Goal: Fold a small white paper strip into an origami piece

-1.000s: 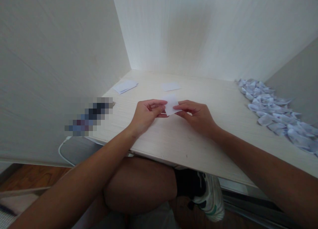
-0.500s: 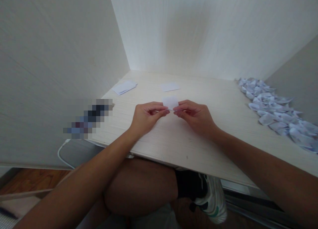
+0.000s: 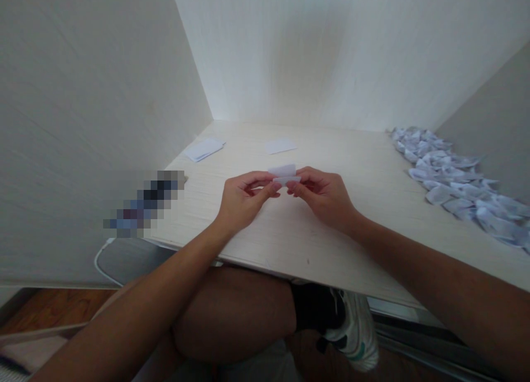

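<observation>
Folded up since half a second ago, the near edge of the white paper slip (image 3: 282, 170) now forms a narrow flap (image 3: 286, 180) facing the person. Left grip (image 3: 245, 197) and right grip (image 3: 326, 194) are both clamped on the slip, pinching its two sides, so it sits between them above the counter (image 3: 269, 235). Just beyond the grips lies a flat sheet (image 3: 281, 146); farther left is a small paper stack (image 3: 205, 149). Well right of the right grip spreads a heap of folded papers (image 3: 455, 178). Left of the left grip lies a pixelated item (image 3: 151, 197).
</observation>
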`<state>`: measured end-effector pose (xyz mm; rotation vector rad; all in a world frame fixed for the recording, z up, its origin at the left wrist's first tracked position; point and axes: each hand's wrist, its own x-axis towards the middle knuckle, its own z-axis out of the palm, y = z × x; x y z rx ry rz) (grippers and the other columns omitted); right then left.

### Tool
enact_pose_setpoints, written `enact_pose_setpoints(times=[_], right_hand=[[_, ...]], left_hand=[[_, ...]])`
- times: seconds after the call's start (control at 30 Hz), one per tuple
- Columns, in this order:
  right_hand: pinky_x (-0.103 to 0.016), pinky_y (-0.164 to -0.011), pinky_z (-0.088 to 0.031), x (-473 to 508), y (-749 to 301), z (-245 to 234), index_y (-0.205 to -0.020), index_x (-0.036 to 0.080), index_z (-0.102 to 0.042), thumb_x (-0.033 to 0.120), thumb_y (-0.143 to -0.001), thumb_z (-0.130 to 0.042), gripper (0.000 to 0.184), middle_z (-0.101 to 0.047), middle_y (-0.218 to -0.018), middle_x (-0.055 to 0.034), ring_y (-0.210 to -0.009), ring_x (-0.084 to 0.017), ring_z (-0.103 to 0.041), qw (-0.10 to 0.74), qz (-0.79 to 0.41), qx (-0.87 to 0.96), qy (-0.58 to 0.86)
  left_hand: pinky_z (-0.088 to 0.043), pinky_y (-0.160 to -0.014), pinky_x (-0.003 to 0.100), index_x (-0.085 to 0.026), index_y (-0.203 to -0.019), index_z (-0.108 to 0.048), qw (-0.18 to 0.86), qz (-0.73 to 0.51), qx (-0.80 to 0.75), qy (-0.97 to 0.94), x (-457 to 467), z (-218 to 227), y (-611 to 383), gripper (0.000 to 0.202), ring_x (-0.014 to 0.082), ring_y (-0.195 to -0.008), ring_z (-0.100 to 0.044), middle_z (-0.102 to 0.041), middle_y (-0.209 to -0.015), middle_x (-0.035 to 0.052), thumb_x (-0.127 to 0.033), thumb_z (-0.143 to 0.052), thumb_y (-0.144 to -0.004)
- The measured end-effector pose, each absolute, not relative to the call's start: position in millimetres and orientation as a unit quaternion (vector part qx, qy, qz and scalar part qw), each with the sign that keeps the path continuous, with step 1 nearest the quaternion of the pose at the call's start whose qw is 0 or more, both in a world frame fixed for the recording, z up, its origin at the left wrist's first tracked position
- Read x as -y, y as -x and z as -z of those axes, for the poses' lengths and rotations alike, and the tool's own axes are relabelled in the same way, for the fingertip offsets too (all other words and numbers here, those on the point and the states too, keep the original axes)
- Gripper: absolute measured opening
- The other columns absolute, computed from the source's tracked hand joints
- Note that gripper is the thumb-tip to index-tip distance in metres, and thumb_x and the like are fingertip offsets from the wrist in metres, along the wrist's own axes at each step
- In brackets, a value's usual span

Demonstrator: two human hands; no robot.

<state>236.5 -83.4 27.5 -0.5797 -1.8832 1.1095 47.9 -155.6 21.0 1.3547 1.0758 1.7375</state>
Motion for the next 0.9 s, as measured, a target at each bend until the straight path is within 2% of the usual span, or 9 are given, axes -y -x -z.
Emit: enact_pose_setpoints(times=[0.13,0.33,0.5,0.63,0.77,0.9], right_hand=[[-0.031,-0.066,-0.048,85.7,-235.8,-25.9,-0.087,0.016,-0.076,0.052,-0.09,-0.082,0.037,-0.071,-0.082,-0.0035,-0.072,-0.014,-0.061,0.428,-0.463,0.738,0.239],[-0.029,-0.065,-0.053,87.3,-234.3,-26.6,-0.084,0.018,-0.074,0.039,-0.09,-0.083,0.024,-0.07,-0.09,-0.0029,-0.074,-0.013,-0.064,0.472,-0.458,0.722,0.216],[-0.025,-0.054,-0.049,89.9,-231.8,-30.5,-0.083,0.018,-0.073,0.032,-0.089,-0.084,0.019,-0.071,-0.077,-0.0003,-0.064,-0.012,-0.067,0.497,-0.459,0.706,0.21],[-0.024,-0.052,-0.05,91.2,-230.3,-31.3,-0.079,0.017,-0.072,0.031,-0.084,-0.087,0.021,-0.07,-0.067,0.0002,-0.058,-0.012,-0.069,0.511,-0.475,0.676,0.236],[-0.025,-0.055,-0.054,91.6,-230.5,-29.7,-0.08,0.017,-0.072,0.033,-0.081,-0.09,0.024,-0.073,-0.069,-0.0009,-0.061,-0.014,-0.073,0.513,-0.486,0.661,0.253],[-0.026,-0.057,-0.057,91.8,-231.2,-28.0,-0.091,0.019,-0.07,0.03,-0.08,-0.09,0.026,-0.073,-0.077,0.0011,-0.063,-0.014,-0.073,0.523,-0.491,0.655,0.237]], left_hand=[[-0.073,-0.071,0.031,-0.016,-0.087,-0.081,0.347,-0.666,-0.404,-0.523,154.5,-20.7,-49.0,0.023,0.0179,-0.074,-0.081,-0.084,-0.084,0.0042,-0.034,-0.093,-0.079],[-0.073,-0.071,0.031,-0.017,-0.102,-0.077,0.348,-0.664,-0.393,-0.532,154.7,-21.8,-48.2,0.031,0.019,-0.077,-0.082,-0.084,-0.087,0.0037,-0.034,-0.092,-0.08],[-0.072,-0.069,0.031,-0.018,-0.111,-0.073,0.357,-0.649,-0.397,-0.541,155.9,-21.9,-50.5,0.037,0.0207,-0.079,-0.084,-0.084,-0.088,0.0034,-0.035,-0.089,-0.082],[-0.072,-0.068,0.03,-0.018,-0.111,-0.072,0.356,-0.647,-0.397,-0.545,156.1,-22.0,-52.2,0.036,0.0217,-0.082,-0.084,-0.082,-0.084,0.0018,-0.036,-0.088,-0.084],[-0.072,-0.066,0.029,-0.018,-0.112,-0.072,0.372,-0.657,-0.38,-0.535,156.0,-22.8,-53.1,0.037,0.0209,-0.076,-0.084,-0.075,-0.074,-0.004,-0.033,-0.09,-0.083],[-0.071,-0.064,0.029,-0.017,-0.104,-0.074,0.383,-0.657,-0.387,-0.521,156.5,-24.5,-53.8,0.032,0.021,-0.073,-0.083,-0.077,-0.072,-0.0025,-0.032,-0.091,-0.081]])
